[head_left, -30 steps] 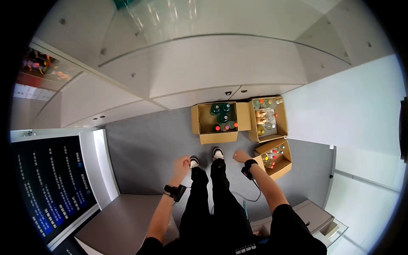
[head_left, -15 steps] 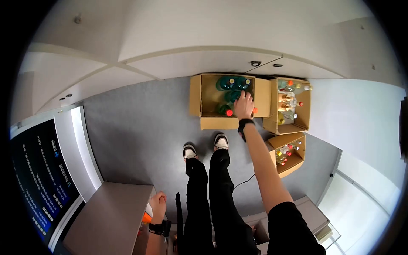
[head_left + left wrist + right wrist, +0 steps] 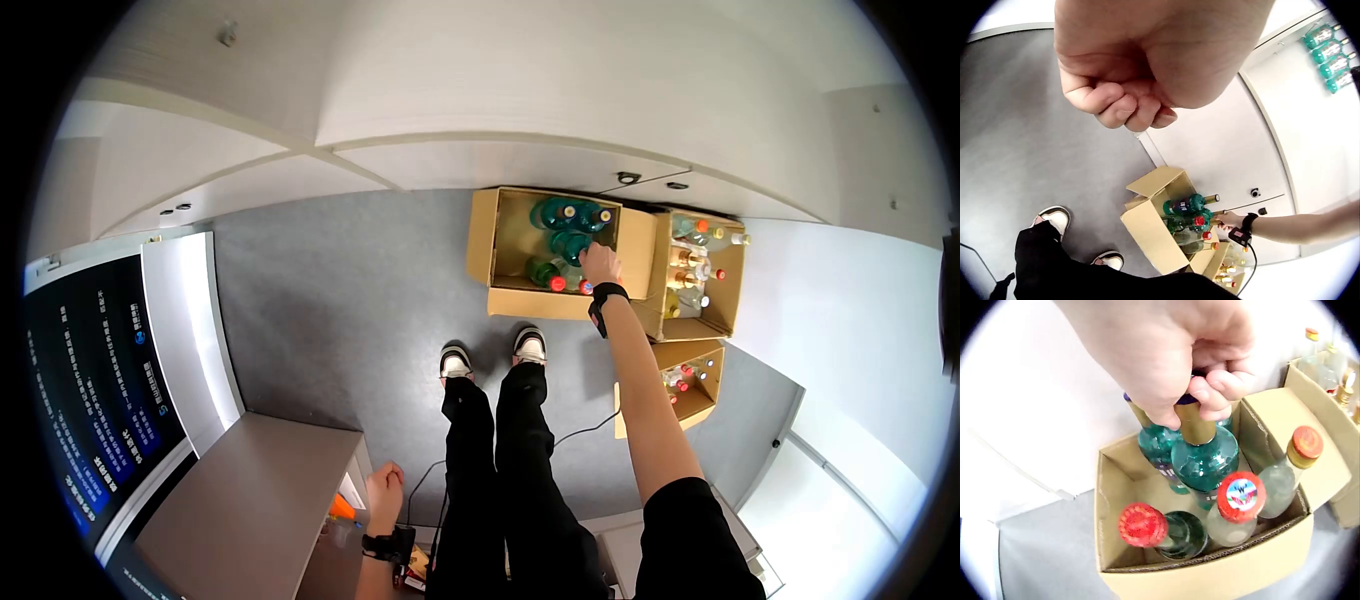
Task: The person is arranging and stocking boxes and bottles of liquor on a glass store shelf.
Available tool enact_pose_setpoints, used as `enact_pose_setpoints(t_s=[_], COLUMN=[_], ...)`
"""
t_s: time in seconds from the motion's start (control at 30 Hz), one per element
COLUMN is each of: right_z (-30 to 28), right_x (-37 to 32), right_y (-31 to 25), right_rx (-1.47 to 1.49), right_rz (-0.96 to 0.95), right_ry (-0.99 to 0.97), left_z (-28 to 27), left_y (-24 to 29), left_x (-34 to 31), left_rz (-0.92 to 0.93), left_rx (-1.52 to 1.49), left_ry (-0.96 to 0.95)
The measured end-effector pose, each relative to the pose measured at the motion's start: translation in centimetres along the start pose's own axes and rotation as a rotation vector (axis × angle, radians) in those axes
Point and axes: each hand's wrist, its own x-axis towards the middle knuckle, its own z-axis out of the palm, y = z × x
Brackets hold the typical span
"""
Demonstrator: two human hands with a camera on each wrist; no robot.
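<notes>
The right hand (image 3: 1172,356) grips the gold neck of a teal bottle (image 3: 1205,464) standing in an open cardboard box (image 3: 1110,519). Around it in the right wrist view are a second teal bottle (image 3: 1155,445), a green bottle with a red cap (image 3: 1142,525), and clear bottles with a red cap (image 3: 1241,497) and an orange cap (image 3: 1307,442). In the head view the right hand (image 3: 602,266) is over the box's right side. The left hand (image 3: 1147,62) has its fingers curled with nothing in them; in the head view it hangs low at the left (image 3: 384,492).
Two more cardboard boxes of bottles stand right of the first, one behind (image 3: 732,290) and one nearer (image 3: 705,400). White cabinets (image 3: 480,165) line the wall behind. A grey-topped cabinet (image 3: 250,490) and a screen (image 3: 90,390) are at the left. Teal bottles (image 3: 1329,53) stand on a shelf.
The right hand has reached forward from beside the legs into the box and taken hold of a teal bottle's neck. The left hand has moved down and left, beside the grey-topped cabinet.
</notes>
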Motion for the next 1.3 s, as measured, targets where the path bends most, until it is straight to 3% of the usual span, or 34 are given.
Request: enact_pose_setpoints(t_s=[0.17, 0.3, 0.4, 0.47, 0.57, 0.7, 0.73, 0.77, 0.8, 0.87, 1.03, 1.13, 1.27, 1.3], right_z=[-8.3, -19.9, -28.4, -35.6, -47.7, -58.7, -60.7, -62.0, -63.1, -64.0, -62.0, -62.2, -58.3, -57.4], right_x=[-2.3, -9.4, -16.3, -21.5, -31.4, -42.4, -44.7, -46.6, -48.4, -51.0, -53.0, -53.4, -51.8, -51.3], right_y=[0.7, 1.4, 2.0, 2.2, 1.4, 1.4, 1.3, 1.2, 1.2, 1.2, 1.5, 2.8, 5.0, 5.1], right_rx=[0.102, 0.225, 0.286, 0.278, 0.324, 0.495, 0.526, 0.534, 0.508, 0.415, 0.326, 0.619, 0.822, 0.831], right_rz=[-0.135, -0.183, -0.27, -0.292, -0.374, -0.569, -0.606, -0.607, -0.682, -0.77, -0.752, -0.664, -0.716, -0.714], right_ry=[0.011, 0.085, 0.129, 0.179, 0.186, 0.067, 0.017, 0.04, 0.033, 0.045, 0.167, 0.045, 0.208, 0.171], left_z=[-3.1, -5.4, -5.8, -5.3, -5.6, -8.2, -9.2, -9.8, -9.7, -9.1, -7.5, -8.3, -9.9, -10.2], left_y=[4.2, 9.3, 15.6, 19.6, 27.1, 37.3, 39.4, 40.5, 40.4, 39.3, 38.0, 38.8, 39.9, 40.3], left_x=[-2.2, -4.4, -6.2, -7.4, -9.9, -16.7, -18.6, -20.2, -21.5, -23.6, -23.6, -23.4, -23.6, -23.8], left_rz=[0.136, 0.235, 0.566, 0.662, 1.039, 1.28, 1.44, 1.601, 1.622, 1.355, 1.375, 1.397, 1.444, 1.453], left_rx=[0.034, 0.037, 0.147, 0.121, 0.156, 0.146, 0.253, 0.367, 0.382, 0.388, 0.346, 0.338, 0.345, 0.349], left_ry=[0.073, 0.075, 0.128, 0.078, 0.083, 0.093, 0.038, -0.019, -0.015, -0.537, -0.584, -0.493, -0.37, -0.351])
